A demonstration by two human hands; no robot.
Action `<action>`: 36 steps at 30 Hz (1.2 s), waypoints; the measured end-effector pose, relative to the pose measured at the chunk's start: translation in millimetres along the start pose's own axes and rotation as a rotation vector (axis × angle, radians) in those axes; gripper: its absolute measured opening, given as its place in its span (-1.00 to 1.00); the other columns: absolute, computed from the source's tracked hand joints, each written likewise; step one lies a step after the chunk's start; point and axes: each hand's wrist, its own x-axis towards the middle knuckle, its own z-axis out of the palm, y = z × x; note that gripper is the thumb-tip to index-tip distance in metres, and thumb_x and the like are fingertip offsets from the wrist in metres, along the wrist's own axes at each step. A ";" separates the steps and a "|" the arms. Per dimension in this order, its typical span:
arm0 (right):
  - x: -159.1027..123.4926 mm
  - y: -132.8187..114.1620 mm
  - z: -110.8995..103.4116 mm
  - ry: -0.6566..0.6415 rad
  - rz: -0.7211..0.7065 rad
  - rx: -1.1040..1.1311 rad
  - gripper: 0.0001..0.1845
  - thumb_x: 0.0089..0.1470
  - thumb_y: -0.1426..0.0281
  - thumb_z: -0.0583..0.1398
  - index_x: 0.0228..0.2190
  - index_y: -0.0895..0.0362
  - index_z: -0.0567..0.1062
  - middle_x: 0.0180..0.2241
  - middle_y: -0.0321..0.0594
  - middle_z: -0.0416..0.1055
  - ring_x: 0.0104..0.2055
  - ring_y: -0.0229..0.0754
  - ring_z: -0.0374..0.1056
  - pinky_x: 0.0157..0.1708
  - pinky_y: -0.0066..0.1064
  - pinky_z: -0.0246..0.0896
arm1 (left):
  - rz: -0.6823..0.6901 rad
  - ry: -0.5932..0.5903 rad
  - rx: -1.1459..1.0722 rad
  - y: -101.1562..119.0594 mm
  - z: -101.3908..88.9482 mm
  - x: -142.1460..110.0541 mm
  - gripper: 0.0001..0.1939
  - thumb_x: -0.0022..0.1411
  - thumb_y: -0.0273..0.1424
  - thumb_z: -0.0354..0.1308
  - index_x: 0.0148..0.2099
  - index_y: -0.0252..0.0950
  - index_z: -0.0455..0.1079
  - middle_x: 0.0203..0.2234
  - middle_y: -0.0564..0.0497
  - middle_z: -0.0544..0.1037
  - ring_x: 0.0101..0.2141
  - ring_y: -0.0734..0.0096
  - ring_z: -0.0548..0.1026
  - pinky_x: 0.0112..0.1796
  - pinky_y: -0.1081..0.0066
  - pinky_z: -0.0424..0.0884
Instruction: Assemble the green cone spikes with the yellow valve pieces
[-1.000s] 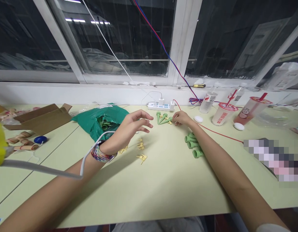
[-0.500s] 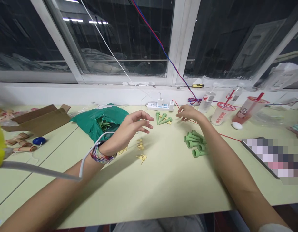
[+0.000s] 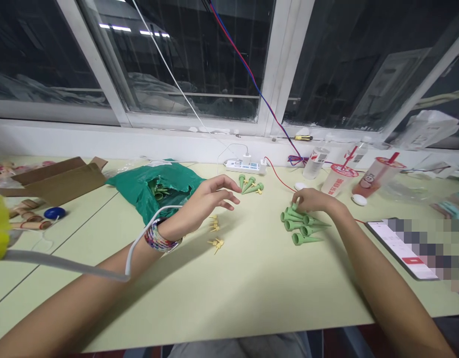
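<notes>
R hand curled on green plastic spikes, grip unclear, tips toward right edge of table. L hand open, empty.

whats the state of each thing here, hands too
left hand, open, empty, held above table
right hand, fingers curled, touching green spikes
green spikes, lying in a loose pile
green bag, torn open
cardboard box, flaps open
power strip, plugged in
tablet, screen lit

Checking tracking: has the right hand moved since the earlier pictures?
Yes: the right hand moved rightward, away from the white power strip, onto the green plastic spikes.
</notes>
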 end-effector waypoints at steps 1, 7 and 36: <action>0.7 -0.6 -0.1 0.068 -0.021 -0.021 -0.64 -0.13 0.41 0.29 -0.20 0.08 0.61 -0.23 -0.17 0.58 -0.32 -0.13 0.47 -0.40 -0.40 0.24 | -0.001 0.005 -0.001 0.4 0.2 0.1 -0.89 0.25 -0.37 0.21 -0.18 -0.24 0.49 -0.11 -0.06 0.56 -0.17 0.24 0.62 -0.18 0.28 0.55; -14.3 -48.1 -9.1 0.502 -0.229 0.256 -0.73 -0.02 0.36 0.29 -0.20 0.09 0.56 -0.27 -0.22 0.57 -0.32 -0.17 0.44 -0.32 -0.38 0.25 | 0.016 0.012 0.031 -8.8 -1.2 3.9 -0.85 0.24 -0.37 0.21 -0.13 -0.24 0.46 -0.13 -0.04 0.56 -0.16 0.26 0.60 -0.12 0.25 0.53; -20.7 -222.7 101.0 0.360 -1.008 0.121 -0.70 0.30 0.44 0.14 0.03 0.15 0.49 0.05 -0.02 0.53 0.22 0.05 0.31 0.23 -0.06 0.19 | 0.360 0.632 -0.348 11.8 -43.6 21.9 -0.72 0.27 -0.18 0.16 -0.20 -0.28 0.54 -0.44 0.02 0.44 -0.49 0.45 0.45 -0.31 0.38 0.53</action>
